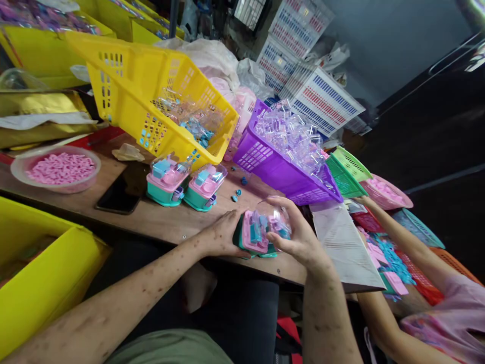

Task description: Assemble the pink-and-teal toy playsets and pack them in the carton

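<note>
At the table's front edge, my left hand [225,236] is closed round the side of a small pink and teal toy box [254,232] with blue pieces in its top. My right hand [303,235] curves its thumb and fingers round a clear plastic lid [278,215] at the box's right side. Blue and pink pieces show through that lid; whether it sits on a second box there I cannot tell. Just to the left stand two similar boxes with clear lids, one box [205,187] beside another box [168,179].
A yellow basket [132,96] and a purple basket [273,174] of clear parts stand behind. Small blue pieces [237,194] lie loose nearby. At left are a black phone [121,189] and a bowl [56,187] of pink parts. A co-worker's arm [409,232] reaches in at right.
</note>
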Demonstrator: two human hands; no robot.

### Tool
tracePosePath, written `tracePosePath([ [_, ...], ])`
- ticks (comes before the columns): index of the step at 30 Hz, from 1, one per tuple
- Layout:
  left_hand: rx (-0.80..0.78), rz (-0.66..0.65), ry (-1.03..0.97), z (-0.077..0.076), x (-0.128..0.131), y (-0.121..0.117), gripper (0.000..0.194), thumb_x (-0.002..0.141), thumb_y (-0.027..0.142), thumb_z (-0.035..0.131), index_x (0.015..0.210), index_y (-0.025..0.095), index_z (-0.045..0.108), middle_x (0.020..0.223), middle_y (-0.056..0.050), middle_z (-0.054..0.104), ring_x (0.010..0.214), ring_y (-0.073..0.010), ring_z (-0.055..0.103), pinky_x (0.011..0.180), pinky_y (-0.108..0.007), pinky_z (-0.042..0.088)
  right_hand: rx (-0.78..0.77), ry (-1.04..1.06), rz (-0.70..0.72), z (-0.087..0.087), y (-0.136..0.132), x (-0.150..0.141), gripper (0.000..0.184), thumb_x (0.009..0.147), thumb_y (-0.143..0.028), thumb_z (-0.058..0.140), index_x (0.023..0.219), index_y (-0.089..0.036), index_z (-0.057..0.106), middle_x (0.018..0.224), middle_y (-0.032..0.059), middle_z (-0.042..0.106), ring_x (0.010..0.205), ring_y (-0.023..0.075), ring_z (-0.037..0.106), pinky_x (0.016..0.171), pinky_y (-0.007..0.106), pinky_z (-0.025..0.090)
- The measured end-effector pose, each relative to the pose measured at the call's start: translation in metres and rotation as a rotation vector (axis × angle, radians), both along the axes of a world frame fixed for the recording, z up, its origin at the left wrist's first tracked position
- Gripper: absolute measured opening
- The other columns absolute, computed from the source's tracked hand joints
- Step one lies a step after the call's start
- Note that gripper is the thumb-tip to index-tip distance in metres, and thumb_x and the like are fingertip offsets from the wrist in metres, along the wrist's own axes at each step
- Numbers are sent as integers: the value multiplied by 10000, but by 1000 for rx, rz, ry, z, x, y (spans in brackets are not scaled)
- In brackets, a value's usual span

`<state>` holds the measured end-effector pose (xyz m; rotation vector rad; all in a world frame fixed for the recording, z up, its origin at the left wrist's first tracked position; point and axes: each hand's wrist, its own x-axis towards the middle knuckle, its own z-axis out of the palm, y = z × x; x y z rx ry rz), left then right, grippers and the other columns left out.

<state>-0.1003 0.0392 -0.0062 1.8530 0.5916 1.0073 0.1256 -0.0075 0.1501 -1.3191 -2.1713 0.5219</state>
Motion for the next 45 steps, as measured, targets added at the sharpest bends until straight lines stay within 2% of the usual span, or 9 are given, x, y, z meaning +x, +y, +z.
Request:
tracePosePath([
  [4, 36, -12, -12, -2, 0, 1, 1317, 652, 500, 1098, 1715, 247, 365, 1705, -212, 533, 1601, -451, 526, 1356, -659, 413, -135, -163, 40, 17, -6, 25, 917, 945, -498, 900, 1716, -383, 416, 1705, 126, 497, 1609, 396, 493, 1341, 638, 445],
  [7, 56, -19, -21, -2, 0, 2, 1307, 660, 511, 1097, 1710, 245, 364, 1703, -206, 536, 1596, -444, 533, 1359, -641, 421, -177, -291, 116, 26, -11, 22, 811, 971, -373, 813, 1699, -385, 457, 1711, 123, 443, 1640, 389, 443, 1351, 636, 428],
  [13, 56, -28, -7, -4, 0, 3, 1296, 680, 527, 1080, 1715, 241, 353, 1727, -219, 513, 1624, -459, 501, 1363, -668, 404, 25, -162, 114, 38, -16, -6, 669, 1008, -442, 727, 1636, -376, 505, 1589, 119, 485, 1590, 401, 439, 1362, 641, 394],
  [18, 37, -26, 8, -2, 2, 5, 1276, 672, 531, 1075, 1701, 232, 382, 1672, -219, 565, 1572, -469, 547, 1328, -684, 434, -24, -235, 255, 23, 1, -17, 714, 971, -362, 791, 1628, -382, 512, 1601, 119, 465, 1623, 400, 412, 1337, 612, 449],
  [23, 23, -19, -22, -1, 3, 4, 1217, 654, 478, 1084, 1655, 231, 436, 1635, -219, 591, 1547, -476, 568, 1306, -686, 454, -76, -327, 272, 12, 10, -15, 665, 992, -374, 796, 1589, -337, 504, 1636, 163, 458, 1639, 411, 420, 1289, 630, 505],
  [28, 21, -19, -39, 1, 3, 3, 1177, 660, 425, 1070, 1640, 253, 443, 1640, -193, 594, 1539, -462, 579, 1297, -657, 471, -32, -305, 158, 6, 3, -32, 524, 981, -467, 868, 1417, -305, 627, 1524, 160, 555, 1523, 406, 555, 1213, 608, 565],
  [33, 12, -23, 20, 6, 1, 3, 1167, 646, 427, 1064, 1627, 245, 459, 1564, -176, 649, 1468, -460, 630, 1251, -637, 513, 60, -313, 27, 0, -4, -51, 190, 1059, -326, 653, 1239, -274, 685, 1408, 149, 641, 1403, 368, 652, 1168, 600, 577],
  [39, 21, -1, 54, 6, 2, 2, 1164, 648, 436, 1084, 1613, 225, 469, 1547, -183, 656, 1477, -460, 627, 1262, -631, 506, 186, -306, -124, -1, -5, -50, 399, 1090, -352, 554, 1478, -274, 607, 1424, 140, 736, 1327, 365, 713, 1143, 600, 588],
  [45, 20, -24, -2, 3, 4, 3, 1260, 616, 436, 1110, 1652, 237, 423, 1677, -207, 566, 1568, -460, 553, 1323, -653, 434, 216, -423, -71, -3, -3, -55, 567, 1013, -157, 433, 1560, -258, 544, 1456, 142, 702, 1367, 351, 681, 1188, 608, 566],
])
